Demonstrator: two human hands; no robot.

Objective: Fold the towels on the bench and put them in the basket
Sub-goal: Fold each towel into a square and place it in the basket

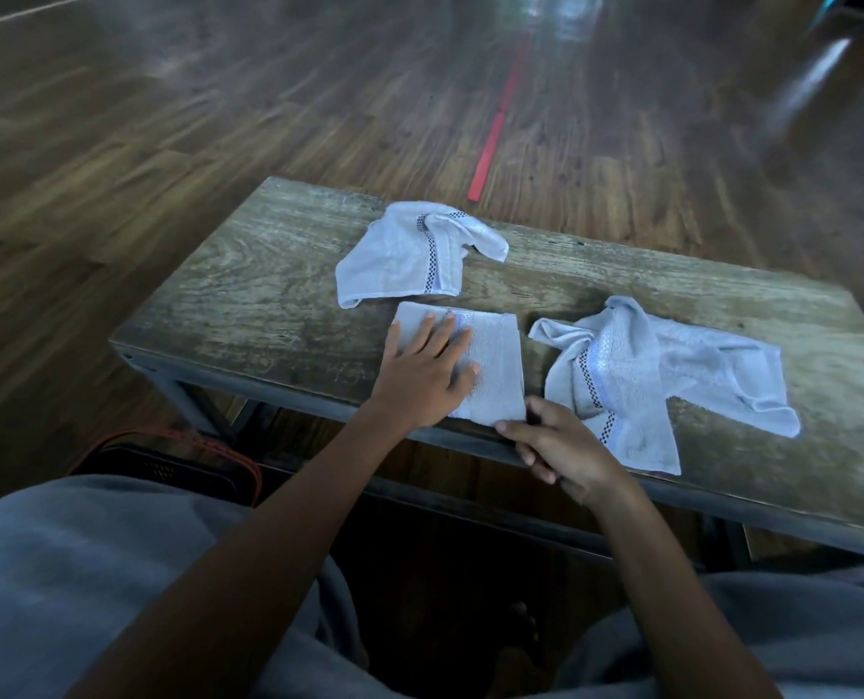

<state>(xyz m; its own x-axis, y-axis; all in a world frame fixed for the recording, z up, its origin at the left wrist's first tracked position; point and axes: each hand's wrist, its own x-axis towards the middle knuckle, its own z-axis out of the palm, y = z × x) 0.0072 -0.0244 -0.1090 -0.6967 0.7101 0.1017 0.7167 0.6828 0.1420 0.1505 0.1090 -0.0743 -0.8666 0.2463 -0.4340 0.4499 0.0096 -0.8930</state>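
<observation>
Left hand (427, 375) pressing flat, open, on folded towel (495, 370); right hand (553, 446) pinching its corner. Fold risks springing open when lifting.

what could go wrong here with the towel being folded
The folded towel lies at the bench's near edge, and the right hand pinches only its near corner, so lifting may let the fold fall open. The basket sits low at the left, half hidden, so a drop could miss it.
</observation>
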